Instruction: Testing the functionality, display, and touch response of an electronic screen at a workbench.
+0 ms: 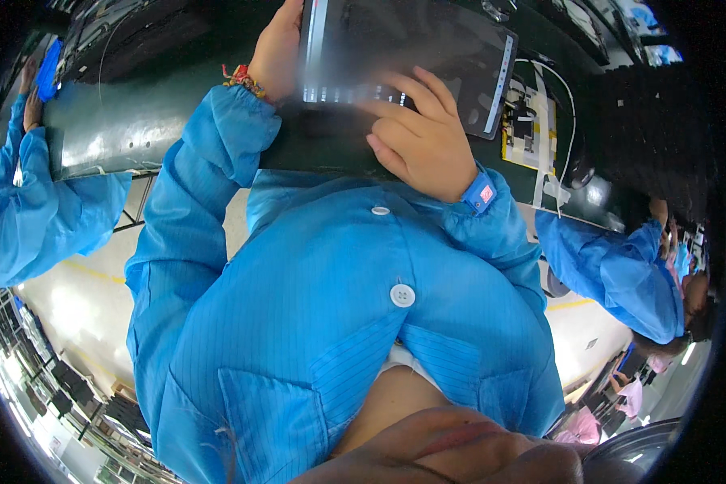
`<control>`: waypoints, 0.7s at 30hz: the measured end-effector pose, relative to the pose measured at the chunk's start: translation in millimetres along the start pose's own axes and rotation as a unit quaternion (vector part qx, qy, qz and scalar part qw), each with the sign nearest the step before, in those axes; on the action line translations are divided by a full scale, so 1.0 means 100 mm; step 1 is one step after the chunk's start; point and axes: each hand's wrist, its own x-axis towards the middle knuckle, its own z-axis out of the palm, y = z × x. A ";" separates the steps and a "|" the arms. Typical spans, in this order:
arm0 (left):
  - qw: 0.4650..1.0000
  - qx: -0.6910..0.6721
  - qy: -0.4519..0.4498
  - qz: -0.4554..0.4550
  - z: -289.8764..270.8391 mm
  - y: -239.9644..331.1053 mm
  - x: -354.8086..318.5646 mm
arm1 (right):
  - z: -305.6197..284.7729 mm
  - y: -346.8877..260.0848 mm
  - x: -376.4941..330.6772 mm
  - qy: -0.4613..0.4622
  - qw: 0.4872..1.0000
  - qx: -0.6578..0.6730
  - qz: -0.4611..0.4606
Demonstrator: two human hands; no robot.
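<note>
A dark flat tablet-like screen [411,48] with a bright strip near its side edges is tilted above the bench at the top centre. My left hand [276,52], with a beaded bracelet at the wrist, grips its left edge; the fingertips behind it are hidden. Over the lower part of the glass, my right hand [423,137] has its fingers stretched out and apart, holding nothing. The fingertips look close to or touching the surface; I cannot tell which. A blue band [477,194] circles the right wrist.
A dark green bench [161,121] runs across the top. Right of the screen lies a yellow-edged panel [531,129] with white tape, beside a white cable [573,105]. Co-workers in blue smocks sit at the left [48,214] and right [613,274]. Black stacked material [653,137] stands far right.
</note>
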 end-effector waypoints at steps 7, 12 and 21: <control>0.984 -0.130 -0.109 -0.045 -0.02 0.01 0.02 | 0.06 -0.03 0.12 -0.004 1.000 0.003 -0.015; 0.984 -0.133 -0.109 -0.047 -0.05 0.01 0.01 | 0.11 -0.06 0.15 -0.011 1.000 0.001 -0.018; 0.994 -0.082 -0.057 -0.033 0.06 0.02 -0.01 | -0.11 0.05 -0.01 0.000 0.999 -0.018 0.027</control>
